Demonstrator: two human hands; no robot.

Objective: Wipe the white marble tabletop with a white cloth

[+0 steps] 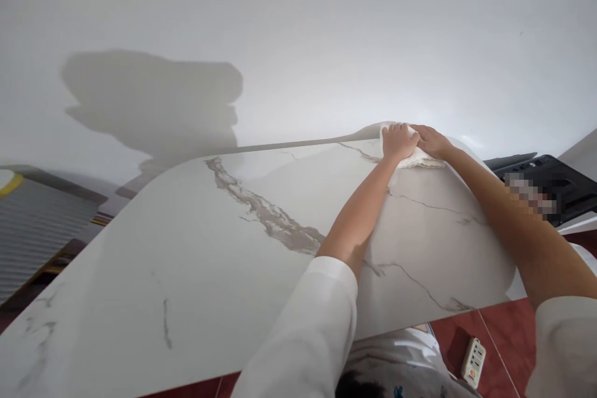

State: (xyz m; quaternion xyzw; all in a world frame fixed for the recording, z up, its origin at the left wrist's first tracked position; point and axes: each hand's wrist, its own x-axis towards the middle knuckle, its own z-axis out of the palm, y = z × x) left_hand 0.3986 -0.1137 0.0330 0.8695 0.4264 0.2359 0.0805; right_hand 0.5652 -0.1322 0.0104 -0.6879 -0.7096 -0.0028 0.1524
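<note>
A crumpled white cloth [422, 160] lies on the far edge of a white marble-patterned tabletop [196, 280]. My left hand [400, 142] is closed over the cloth's left part, fingers bent on it near the wall. Right beside it, my right hand [433, 142] presses on the cloth from the right, its fingertips meeting my left hand. Both arms are stretched out over the table. The underside of the cloth is hidden.
A pale wall [298, 43] runs behind the table's far edge. A black device [545, 180], partly pixelated, sits to the right. On the red tiled floor [508, 329] lies a power strip [473, 362]. At left is a grey ribbed object [41, 230].
</note>
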